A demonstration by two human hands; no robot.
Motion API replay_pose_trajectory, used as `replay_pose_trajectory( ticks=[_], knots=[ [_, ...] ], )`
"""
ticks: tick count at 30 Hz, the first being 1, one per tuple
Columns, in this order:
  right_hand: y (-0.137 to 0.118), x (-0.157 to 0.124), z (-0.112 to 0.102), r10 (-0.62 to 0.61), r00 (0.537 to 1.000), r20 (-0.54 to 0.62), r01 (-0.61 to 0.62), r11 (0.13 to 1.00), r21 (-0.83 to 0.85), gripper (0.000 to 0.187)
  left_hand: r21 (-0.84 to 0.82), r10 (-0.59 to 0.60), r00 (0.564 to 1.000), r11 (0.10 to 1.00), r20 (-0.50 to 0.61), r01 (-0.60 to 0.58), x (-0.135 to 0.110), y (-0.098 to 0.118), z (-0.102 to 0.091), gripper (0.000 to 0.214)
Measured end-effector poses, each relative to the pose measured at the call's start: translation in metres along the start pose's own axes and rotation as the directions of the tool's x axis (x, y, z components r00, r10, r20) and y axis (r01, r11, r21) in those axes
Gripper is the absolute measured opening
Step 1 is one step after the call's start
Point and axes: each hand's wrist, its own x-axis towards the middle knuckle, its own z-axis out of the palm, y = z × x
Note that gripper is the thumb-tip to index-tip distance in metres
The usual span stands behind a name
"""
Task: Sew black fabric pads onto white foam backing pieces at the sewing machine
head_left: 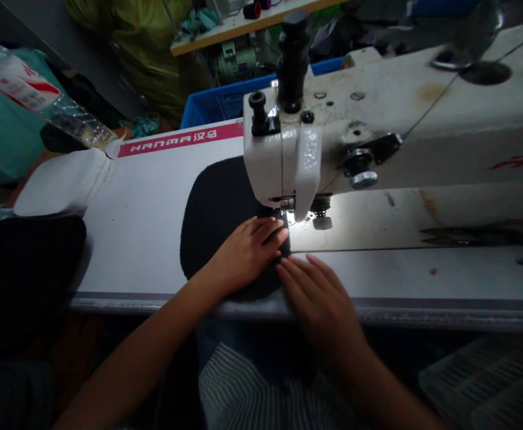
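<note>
Black knit fabric [216, 227] is standing out against the white sewing table [131, 251], and a hot pink strip [180, 137] is flashing white lettering along the far edge! The cream sewing machine [355, 131] is showing rust-brown stains and red lettering, a bright blue plastic crate [225, 101] is glowing behind, and grey-and-white stripes are running down the cloth [243, 388] below

Black knit fabric panel [211, 209], rounded outline, flat on the white sewing table [135, 251], edge under the machine head [265, 167]
</note>
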Motion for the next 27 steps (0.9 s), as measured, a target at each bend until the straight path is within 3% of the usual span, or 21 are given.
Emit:
replay_pose_trajectory(
  ticks=[4,7,12,14,17,21,24,27],
  knots=[
    [0.016,0.020,0.006,0.011,1.000,0.012,-0.011,1.000,-0.004,0.031,-0.016,0.007,0.997,1.000,-0.080,-0.008,0.002,-0.011,0.001,0.029],
    [0.026,0.038,0.009,0.045,0.998,0.046,-0.045,0.999,0.004,0.031,-0.099,-0.024,0.999,0.995,-0.040,0.020,0.004,-0.021,0.000,0.028],
    [0.035,0.064,0.011,0.225,0.968,0.115,-0.232,0.971,0.051,0.030,-0.262,-0.045,0.999,0.964,0.019,0.048,0.010,-0.038,-0.009,0.027],
    [0.037,0.067,0.013,0.255,0.958,0.133,-0.268,0.959,0.094,0.029,-0.270,-0.026,0.999,0.962,0.021,0.031,0.006,-0.040,-0.013,0.035],
    [0.039,0.062,0.016,0.251,0.959,0.135,-0.268,0.954,0.134,0.029,-0.194,-0.010,1.000,0.981,0.005,0.011,-0.008,-0.036,-0.014,0.051],
    [0.047,0.042,0.019,0.266,0.955,0.133,-0.271,0.962,0.023,0.032,0.034,0.077,0.996,0.997,-0.048,-0.076,-0.023,-0.029,-0.015,0.024],
    [0.053,0.029,0.020,0.191,0.973,0.126,-0.192,0.981,-0.008,0.036,0.152,0.237,0.970,0.962,-0.047,-0.227,-0.025,-0.028,-0.019,0.021],
    [0.056,0.029,0.019,0.162,0.979,0.122,-0.159,0.987,-0.035,0.036,0.209,0.282,0.958,0.941,-0.049,-0.266,-0.021,-0.031,-0.023,0.021]
  ],
)
